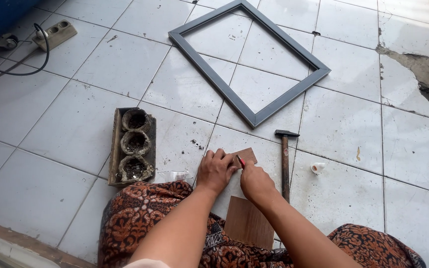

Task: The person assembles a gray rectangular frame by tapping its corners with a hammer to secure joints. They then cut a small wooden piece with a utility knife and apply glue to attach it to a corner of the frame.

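Note:
A thin brown wooden board [248, 222] lies on the white tile floor between my knees, running from my lap to just past my hands. My left hand [215, 170] presses flat on the board's far part, fingers spread over it. My right hand [255, 181] is closed around a small red tool [241, 161], its tip touching the board near the far corner [247, 154]. A hammer [285, 158] with a wooden handle rests on the floor just right of my right hand.
A grey rectangular frame [250, 117] lies on the tiles ahead. A wooden tray [116, 149] with three dirty cups sits at left. A small white roll [318, 167] lies right of the hammer. A power strip [55, 33] and cable are far left. Broken tile at right.

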